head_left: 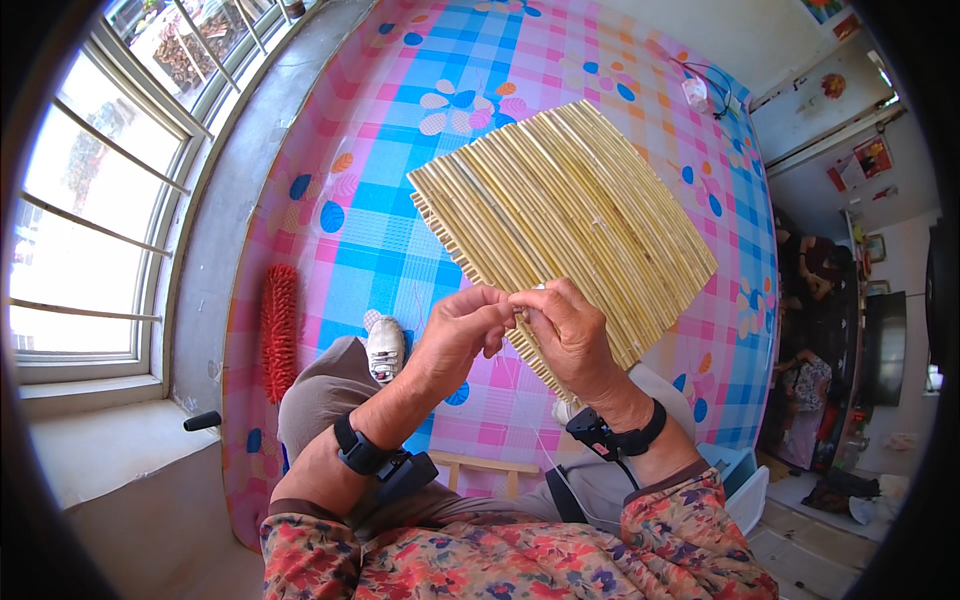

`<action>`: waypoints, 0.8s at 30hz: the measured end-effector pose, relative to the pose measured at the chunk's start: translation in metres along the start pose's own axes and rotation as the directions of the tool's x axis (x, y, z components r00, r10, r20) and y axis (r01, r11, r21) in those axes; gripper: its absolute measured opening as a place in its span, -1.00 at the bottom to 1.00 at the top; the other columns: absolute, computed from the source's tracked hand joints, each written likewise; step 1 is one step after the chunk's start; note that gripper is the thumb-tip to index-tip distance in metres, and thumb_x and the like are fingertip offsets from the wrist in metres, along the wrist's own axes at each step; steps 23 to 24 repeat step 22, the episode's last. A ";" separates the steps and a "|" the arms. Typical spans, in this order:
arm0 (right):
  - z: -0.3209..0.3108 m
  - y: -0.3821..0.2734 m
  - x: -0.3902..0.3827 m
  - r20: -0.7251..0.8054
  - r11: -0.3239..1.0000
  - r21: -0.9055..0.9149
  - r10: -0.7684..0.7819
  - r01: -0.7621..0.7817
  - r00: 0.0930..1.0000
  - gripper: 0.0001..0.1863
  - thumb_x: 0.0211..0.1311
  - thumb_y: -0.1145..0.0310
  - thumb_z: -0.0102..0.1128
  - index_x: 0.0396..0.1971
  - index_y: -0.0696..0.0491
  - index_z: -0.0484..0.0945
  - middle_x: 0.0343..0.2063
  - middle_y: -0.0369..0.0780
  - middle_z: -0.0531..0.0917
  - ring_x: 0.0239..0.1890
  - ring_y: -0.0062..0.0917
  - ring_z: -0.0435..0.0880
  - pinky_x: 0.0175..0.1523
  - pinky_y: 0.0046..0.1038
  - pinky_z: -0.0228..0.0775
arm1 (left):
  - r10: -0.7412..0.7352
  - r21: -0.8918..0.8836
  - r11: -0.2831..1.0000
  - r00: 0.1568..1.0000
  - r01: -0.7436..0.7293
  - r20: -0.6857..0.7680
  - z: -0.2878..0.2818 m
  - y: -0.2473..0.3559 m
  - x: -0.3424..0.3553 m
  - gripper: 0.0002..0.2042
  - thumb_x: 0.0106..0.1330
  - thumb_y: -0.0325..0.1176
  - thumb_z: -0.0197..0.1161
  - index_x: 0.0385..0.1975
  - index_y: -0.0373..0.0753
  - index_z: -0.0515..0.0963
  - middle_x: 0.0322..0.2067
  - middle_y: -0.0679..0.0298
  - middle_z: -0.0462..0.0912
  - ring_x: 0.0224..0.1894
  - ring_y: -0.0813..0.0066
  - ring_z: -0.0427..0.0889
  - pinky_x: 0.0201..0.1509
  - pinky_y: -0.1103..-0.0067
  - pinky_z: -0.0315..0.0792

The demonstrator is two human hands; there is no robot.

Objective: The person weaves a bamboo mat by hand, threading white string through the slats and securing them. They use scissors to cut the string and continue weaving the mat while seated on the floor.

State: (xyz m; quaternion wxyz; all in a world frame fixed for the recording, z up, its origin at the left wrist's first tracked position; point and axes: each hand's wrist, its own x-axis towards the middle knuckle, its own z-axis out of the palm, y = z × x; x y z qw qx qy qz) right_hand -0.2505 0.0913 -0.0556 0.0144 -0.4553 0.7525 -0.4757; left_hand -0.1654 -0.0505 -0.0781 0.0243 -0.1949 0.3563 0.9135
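Straw mat [570, 215], a pale woven square of thin reeds, is held up tilted at the centre of the view, above the pink-and-blue flowered floor covering [400, 240]. Left hand [455, 335] and right hand [570, 335] meet at the mat's lower edge, about six o'clock of it, both pinched shut on that edge, fingertips almost touching; what passes between the fingers is too fine to make out. A thin thread seems to hang below the hands, hard to follow. At nine o'clock lies a red brush [280, 330]; a white shoe [385, 345] peeks out beside the knee. Small coloured posters [860, 160] hang at two o'clock, blurred, shapes only. Black wrist bands [358, 448] ride both forearms.
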 end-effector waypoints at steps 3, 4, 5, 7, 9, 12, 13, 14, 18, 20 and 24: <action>0.000 0.002 -0.001 0.004 1.000 0.008 0.003 -0.003 1.000 -0.73 0.04 0.70 0.06 -0.27 0.07 0.52 -0.47 -0.19 0.51 -0.45 -0.37 0.54 -0.39 -0.45 0.39 | 0.014 0.066 0.998 1.000 -0.014 -0.002 0.001 -0.001 0.000 -0.91 0.21 -0.41 0.20 -0.39 -0.28 0.50 -0.55 0.37 0.53 -0.60 0.72 0.40 -0.56 0.75 0.24; 0.001 0.002 -0.001 0.007 1.000 0.012 0.005 -0.005 1.000 -0.74 0.04 0.70 0.06 -0.26 0.08 0.52 -0.47 -0.19 0.51 -0.45 -0.38 0.54 -0.39 -0.46 0.40 | 0.022 0.086 0.996 1.000 -0.022 -0.003 0.001 -0.001 0.000 -0.90 0.19 -0.40 0.21 -0.40 -0.28 0.50 -0.56 0.40 0.51 -0.60 0.74 0.40 -0.56 0.76 0.23; 0.000 0.002 -0.001 0.003 1.000 0.022 0.003 -0.004 1.000 -0.74 0.04 0.69 0.06 -0.26 0.08 0.52 -0.47 -0.19 0.51 -0.46 -0.39 0.54 -0.39 -0.47 0.40 | 0.033 0.113 0.993 0.999 -0.032 -0.010 0.002 -0.001 0.000 -0.90 0.19 -0.40 0.22 -0.41 -0.28 0.50 -0.57 0.41 0.50 -0.60 0.74 0.39 -0.56 0.76 0.23; -0.002 0.001 0.000 0.052 0.981 0.140 0.126 -0.132 0.991 -0.78 0.07 0.66 0.06 -0.26 0.12 0.51 -0.46 -0.21 0.54 -0.46 -0.49 0.57 -0.37 -0.53 0.42 | 0.062 0.166 0.984 0.998 -0.058 -0.020 0.003 -0.001 -0.001 -0.90 0.19 -0.39 0.22 -0.41 -0.28 0.50 -0.58 0.43 0.49 -0.60 0.75 0.38 -0.57 0.77 0.22; -0.004 -0.002 0.000 0.107 0.905 0.294 0.289 -0.308 0.951 -0.83 0.12 0.61 0.07 -0.26 0.15 0.50 -0.45 -0.24 0.57 -0.45 -0.57 0.58 -0.34 -0.58 0.45 | 0.097 0.251 0.964 0.995 -0.086 -0.028 0.004 -0.001 -0.001 -0.90 0.19 -0.39 0.22 -0.42 -0.27 0.50 -0.59 0.44 0.47 -0.60 0.77 0.35 -0.56 0.77 0.20; -0.008 -0.005 0.001 0.241 0.707 0.457 0.485 -0.540 0.840 -0.87 0.19 0.55 0.08 -0.26 0.19 0.48 -0.43 -0.26 0.60 -0.41 -0.65 0.61 -0.28 -0.63 0.49 | 0.122 0.355 0.929 0.992 -0.103 -0.030 0.003 -0.001 -0.002 -0.90 0.20 -0.39 0.21 -0.41 -0.29 0.51 -0.57 0.44 0.47 -0.57 0.78 0.35 -0.54 0.77 0.22; -0.011 -0.003 0.002 0.287 0.688 0.452 0.491 -0.568 0.822 -0.87 0.21 0.53 0.08 -0.25 0.20 0.47 -0.41 -0.25 0.60 -0.39 -0.65 0.62 -0.26 -0.64 0.50 | 0.124 0.386 0.917 0.992 -0.103 -0.030 0.003 -0.001 -0.002 -0.90 0.20 -0.40 0.21 -0.40 -0.30 0.51 -0.57 0.43 0.48 -0.55 0.78 0.36 -0.52 0.77 0.23; -0.012 -0.002 0.003 0.329 0.675 0.438 0.494 -0.594 0.804 -0.87 0.23 0.51 0.08 -0.25 0.20 0.46 -0.40 -0.25 0.60 -0.37 -0.65 0.63 -0.23 -0.65 0.51 | 0.144 0.412 0.903 0.989 -0.121 -0.026 0.004 -0.001 -0.002 -0.89 0.21 -0.40 0.20 -0.39 -0.31 0.51 -0.56 0.42 0.49 -0.54 0.76 0.37 -0.51 0.76 0.25; -0.011 0.001 0.001 0.353 0.621 0.457 0.530 -0.637 0.771 -0.87 0.23 0.49 0.10 -0.27 0.19 0.46 -0.41 -0.26 0.60 -0.40 -0.65 0.63 -0.27 -0.66 0.52 | 0.197 0.495 0.852 0.980 -0.167 -0.008 0.006 -0.005 -0.002 -0.87 0.22 -0.42 0.20 -0.36 -0.36 0.51 -0.51 0.37 0.52 -0.47 0.71 0.42 -0.45 0.73 0.32; -0.012 0.003 0.001 0.368 0.595 0.470 0.539 -0.652 0.758 -0.88 0.23 0.49 0.10 -0.26 0.19 0.46 -0.41 -0.27 0.60 -0.40 -0.65 0.63 -0.28 -0.66 0.52 | 0.192 0.510 0.843 0.981 -0.169 0.008 0.005 -0.006 -0.002 -0.88 0.23 -0.43 0.19 -0.33 -0.35 0.52 -0.50 0.38 0.54 -0.48 0.72 0.42 -0.46 0.74 0.31; -0.014 0.005 0.001 0.358 0.601 0.491 0.521 -0.631 0.775 -0.89 0.21 0.49 0.10 -0.28 0.17 0.49 -0.45 -0.26 0.62 -0.41 -0.64 0.63 -0.30 -0.63 0.52 | 0.183 0.514 0.840 0.983 -0.174 0.032 0.003 -0.006 -0.001 -0.89 0.25 -0.43 0.18 -0.29 -0.30 0.53 -0.48 0.41 0.55 -0.54 0.77 0.37 -0.51 0.78 0.25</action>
